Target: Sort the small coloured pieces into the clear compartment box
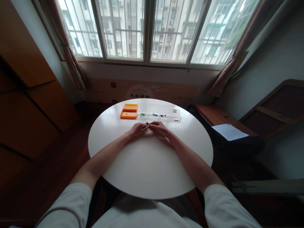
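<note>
A small pile of tiny multicoloured pieces [148, 129], green, yellow and dark among them, lies on the round white table [147, 171]. My left hand [138, 129] rests at the left side of the pile, its fingers bent together. From the right, my right hand [158, 127] reaches over the pile with thumb and fingers drawn together. The fingertips of both hands meet just above the pieces. Anything pinched between them is too small to make out. Just beyond the hands stands a row of clear compartments [148, 118] with green, blue and dark bits in them.
An orange open case [128, 111] stands at the left end of the row, with a few small bits inside. Right of the table is a wooden bench [206, 115] with a sheet of paper [230, 131]. A large cardboard box [99, 90] stands under the barred window.
</note>
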The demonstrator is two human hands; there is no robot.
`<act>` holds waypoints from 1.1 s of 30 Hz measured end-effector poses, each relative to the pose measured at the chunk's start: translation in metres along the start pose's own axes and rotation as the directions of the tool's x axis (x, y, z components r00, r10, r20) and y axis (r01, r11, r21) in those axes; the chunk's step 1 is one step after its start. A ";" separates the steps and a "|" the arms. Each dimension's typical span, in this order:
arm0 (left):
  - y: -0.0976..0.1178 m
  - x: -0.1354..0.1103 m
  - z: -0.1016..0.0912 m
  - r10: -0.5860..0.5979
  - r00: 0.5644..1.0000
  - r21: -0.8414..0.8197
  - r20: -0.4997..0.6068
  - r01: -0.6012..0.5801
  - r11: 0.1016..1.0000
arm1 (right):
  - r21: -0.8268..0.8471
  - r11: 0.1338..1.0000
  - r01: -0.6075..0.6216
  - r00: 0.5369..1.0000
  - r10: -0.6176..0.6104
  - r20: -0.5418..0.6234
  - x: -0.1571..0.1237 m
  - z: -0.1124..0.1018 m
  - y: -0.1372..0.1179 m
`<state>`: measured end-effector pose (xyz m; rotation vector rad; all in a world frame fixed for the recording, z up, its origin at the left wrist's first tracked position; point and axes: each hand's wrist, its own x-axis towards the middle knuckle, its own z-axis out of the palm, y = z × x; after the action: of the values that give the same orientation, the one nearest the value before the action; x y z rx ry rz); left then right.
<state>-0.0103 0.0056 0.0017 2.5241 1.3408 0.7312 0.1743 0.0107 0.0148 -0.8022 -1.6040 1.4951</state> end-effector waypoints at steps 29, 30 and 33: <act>-0.001 0.001 0.001 0.011 1.000 0.038 0.005 -0.011 0.999 | -0.027 1.000 0.012 1.000 -0.012 0.015 0.003 -0.003 0.006; -0.001 0.000 0.000 0.011 1.000 0.036 0.004 -0.012 0.999 | -0.025 1.000 0.009 1.000 -0.008 0.014 0.003 -0.002 0.006; 0.000 0.000 -0.001 0.010 1.000 0.031 0.012 -0.011 0.999 | -0.022 1.000 -0.003 1.000 0.003 0.007 0.001 -0.001 0.004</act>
<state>-0.0105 0.0055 0.0025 2.5570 1.3459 0.7019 0.1743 0.0128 0.0111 -0.8129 -1.6275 1.4860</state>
